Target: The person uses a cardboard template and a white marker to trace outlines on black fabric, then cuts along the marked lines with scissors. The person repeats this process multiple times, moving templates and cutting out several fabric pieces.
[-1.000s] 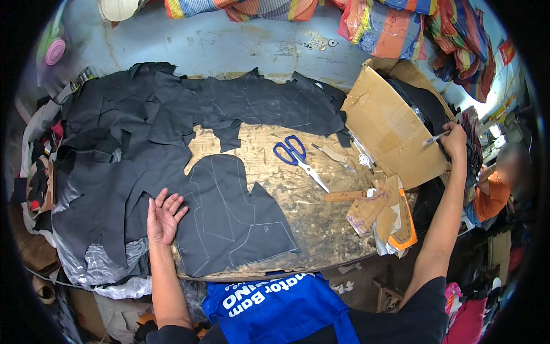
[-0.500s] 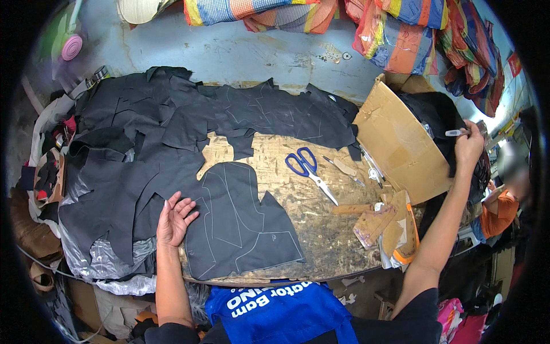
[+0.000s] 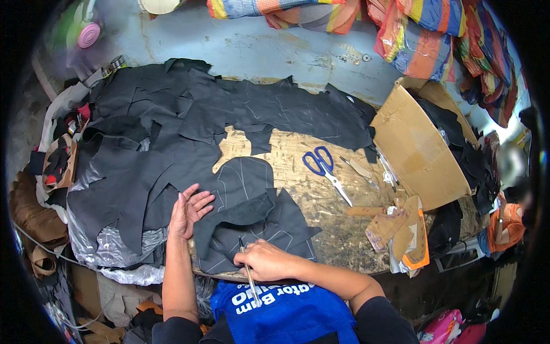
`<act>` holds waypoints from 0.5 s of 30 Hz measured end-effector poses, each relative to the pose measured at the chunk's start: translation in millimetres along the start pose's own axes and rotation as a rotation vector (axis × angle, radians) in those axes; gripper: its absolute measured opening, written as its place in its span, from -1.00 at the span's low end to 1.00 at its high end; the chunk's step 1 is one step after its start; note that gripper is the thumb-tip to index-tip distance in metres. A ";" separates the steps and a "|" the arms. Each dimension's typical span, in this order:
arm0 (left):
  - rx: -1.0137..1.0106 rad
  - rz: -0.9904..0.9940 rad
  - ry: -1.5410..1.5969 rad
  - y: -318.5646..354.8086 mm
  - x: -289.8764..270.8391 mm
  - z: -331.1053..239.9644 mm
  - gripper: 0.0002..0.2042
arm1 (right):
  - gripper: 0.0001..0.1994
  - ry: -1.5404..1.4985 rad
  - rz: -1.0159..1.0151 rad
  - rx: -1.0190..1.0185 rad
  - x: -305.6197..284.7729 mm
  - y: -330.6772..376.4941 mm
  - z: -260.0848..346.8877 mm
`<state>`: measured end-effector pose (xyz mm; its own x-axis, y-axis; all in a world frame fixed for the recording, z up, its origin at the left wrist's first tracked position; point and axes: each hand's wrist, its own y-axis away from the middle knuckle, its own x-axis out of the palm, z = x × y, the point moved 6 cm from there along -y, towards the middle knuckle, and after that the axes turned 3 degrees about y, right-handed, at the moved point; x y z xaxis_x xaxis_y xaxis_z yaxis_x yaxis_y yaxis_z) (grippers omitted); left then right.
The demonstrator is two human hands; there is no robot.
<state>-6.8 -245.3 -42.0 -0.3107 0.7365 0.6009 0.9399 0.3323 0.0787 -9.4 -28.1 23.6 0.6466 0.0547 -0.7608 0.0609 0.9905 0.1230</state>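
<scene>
A worn wooden surface (image 3: 338, 243) spans the frame's centre. At lower centre lies a pale-lined black sheet (image 3: 289, 215), a flap (image 3: 240, 210) folded across it. Blue-handled scissors (image 3: 329, 174) lie right of centre. The left hand (image 3: 189, 211), lower left of centre, has its grip loosely spread; the right hand (image 3: 268, 261), at lower centre, pinches a slim pen (image 3: 250, 277).

Mostly black on blotched tan, from my remote seat.
I log: fabric piece (image 3: 245, 175) black, traced with pale lines; pen (image 3: 251, 280) silvery, dark-tipped; scraps (image 3: 137, 178) black; scissors (image 3: 337, 187) with blue handles, silver blades; desk (image 3: 338, 246) tan, dark blotches; carton (image 3: 421, 149) plain brown; wall (image 3: 252, 46) pale blue, rust-streaked; hanging bags (image 3: 424, 51) striped orange, blue, red and yellow; apron (image 3: 286, 318) bright blue, white lettering; round object (image 3: 89, 35) pink.
</scene>
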 end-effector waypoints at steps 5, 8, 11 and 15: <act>0.111 0.184 -0.240 2.4 14.5 -7.3 -0.06 | -0.40 -0.476 -0.184 -0.188 -19.7 3.4 -38.4; 0.198 0.185 -0.226 7.2 11.5 -14.4 0.02 | -0.34 -0.424 -0.450 -0.180 -24.2 4.1 -59.2; 0.299 0.049 -0.188 8.4 -5.0 -24.2 0.07 | -0.33 -0.652 -0.514 -0.223 -16.3 5.9 -69.2; 0.526 -0.182 -0.385 16.9 -14.4 -32.1 -0.15 | -0.16 -1.038 -0.567 -0.210 -13.9 13.3 -86.4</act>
<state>18.1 -269.1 -23.9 -0.5776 0.7664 0.2812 0.7036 0.6420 -0.3046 -83.3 -4.8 -19.2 0.8780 -0.4277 0.2150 0.4723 0.8473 -0.2430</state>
